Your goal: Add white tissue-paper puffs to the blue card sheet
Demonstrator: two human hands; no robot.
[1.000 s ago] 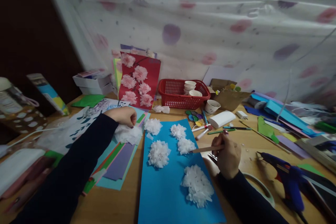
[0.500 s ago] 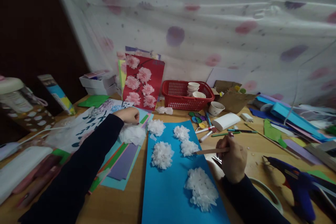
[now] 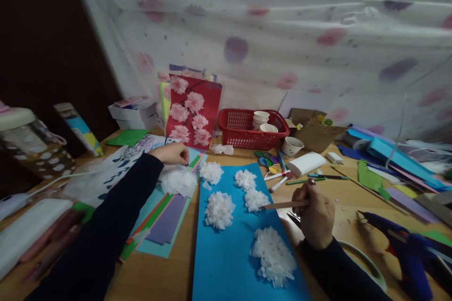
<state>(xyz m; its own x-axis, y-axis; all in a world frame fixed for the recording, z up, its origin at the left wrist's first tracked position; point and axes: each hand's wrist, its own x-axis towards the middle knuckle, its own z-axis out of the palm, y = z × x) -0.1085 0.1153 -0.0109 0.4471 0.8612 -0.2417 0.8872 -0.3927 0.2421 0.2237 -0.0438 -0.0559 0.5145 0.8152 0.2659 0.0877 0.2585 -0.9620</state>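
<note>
My right hand [image 3: 315, 214] grips a wooden pencil-like stick [image 3: 287, 204], its dark tip resting at the edge of a white tissue-paper flower [image 3: 256, 200]. That flower is on a blue card [image 3: 240, 240], which also bears a large flower [image 3: 273, 256] near the front right, another flower [image 3: 219, 210] at the left and two towards the back. Over at the left, my left hand [image 3: 173, 154] hangs just above a heap of white tissue pieces [image 3: 178, 181], fingers curled together. Whatever they pinch, if anything, is too small to see.
A blue glue gun [image 3: 399, 249] and a tape roll [image 3: 365, 263] lie at the right. Behind the card stands a red basket [image 3: 243, 138] with cups, beside a red card [image 3: 201, 99] of pink flowers. Coloured paper sheets [image 3: 167, 225] lie left of the card.
My left hand's fingers have dipped slightly over the tissue heap and loosened a little from a tighter curl. The stick stays against the same flower, and the whole view has shifted slightly.
</note>
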